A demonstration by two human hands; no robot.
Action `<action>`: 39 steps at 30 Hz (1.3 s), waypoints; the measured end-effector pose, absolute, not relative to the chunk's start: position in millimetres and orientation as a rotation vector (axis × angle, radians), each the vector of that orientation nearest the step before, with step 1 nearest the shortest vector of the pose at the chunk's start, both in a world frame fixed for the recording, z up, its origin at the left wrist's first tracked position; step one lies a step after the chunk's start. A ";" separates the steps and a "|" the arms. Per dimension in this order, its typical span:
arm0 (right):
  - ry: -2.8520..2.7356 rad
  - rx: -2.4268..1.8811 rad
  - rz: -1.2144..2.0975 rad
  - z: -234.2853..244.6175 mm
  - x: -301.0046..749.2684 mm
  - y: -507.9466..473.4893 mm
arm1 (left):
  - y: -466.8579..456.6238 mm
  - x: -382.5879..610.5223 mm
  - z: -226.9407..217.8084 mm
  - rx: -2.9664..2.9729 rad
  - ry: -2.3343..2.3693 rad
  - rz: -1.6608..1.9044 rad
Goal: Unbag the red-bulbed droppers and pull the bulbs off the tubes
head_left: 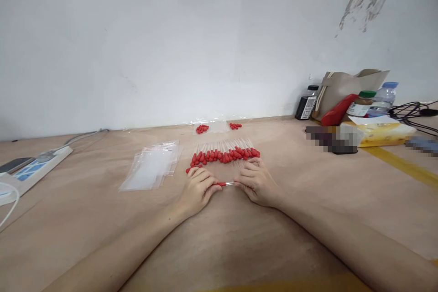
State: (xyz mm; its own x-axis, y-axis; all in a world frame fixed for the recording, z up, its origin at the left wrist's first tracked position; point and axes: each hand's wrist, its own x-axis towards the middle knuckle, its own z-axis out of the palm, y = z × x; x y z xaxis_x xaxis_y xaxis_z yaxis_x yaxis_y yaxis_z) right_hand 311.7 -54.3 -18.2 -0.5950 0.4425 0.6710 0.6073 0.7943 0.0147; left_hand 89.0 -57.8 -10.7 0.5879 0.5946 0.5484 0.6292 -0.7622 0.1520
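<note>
Between my hands, a dropper [225, 184] with a red rubber bulb and a clear tube lies level, low over the table. My left hand [201, 188] is closed on its red bulb end. The clear tube end is pinched by my right hand [256, 183]. Just beyond, droppers with red bulbs [224, 156] lie in a row, bulbs towards me and clear tubes pointing to the wall. A few loose clear tubes [237, 163] lie beside my right fingers. Another red bulb [188, 170] shows at my left knuckles, partly hidden.
Clear zip bags [147, 169] lie stacked to the left. By the wall is a clear bag [218, 126] with red bulbs beside it. A power strip [44, 164] sits far left. Bottles [385, 98], a grey bag [342, 89], a tissue pack [386, 133] and cables [415, 112] crowd the right.
</note>
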 end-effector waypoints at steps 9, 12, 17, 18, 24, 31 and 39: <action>-2.306 -0.751 -0.292 -19.4 312.6 -55.3 | -62.6 88.9 -8.3 -2.779 -1.039 -0.822; -2.290 -0.780 -0.256 -20.2 319.8 -54.4 | -61.0 81.7 -10.0 -2.773 -1.058 -0.885; -2.076 -0.952 -0.151 -23.3 328.4 -49.9 | -58.4 68.2 -7.8 -2.688 -1.287 -1.206; -2.025 -0.975 -0.136 -24.2 327.6 -48.8 | -56.7 66.7 -6.2 -2.640 -1.350 -1.271; -1.909 -1.123 -0.141 -28.0 318.8 -43.0 | -38.7 54.3 4.0 -2.393 -1.758 -1.390; -2.050 -1.159 -0.256 -23.9 315.4 -42.6 | -33.8 47.2 2.5 -2.457 -1.812 -1.243; -2.236 -1.172 -0.185 -16.4 311.5 -47.5 | -33.4 53.3 -4.5 -2.528 -1.734 -1.099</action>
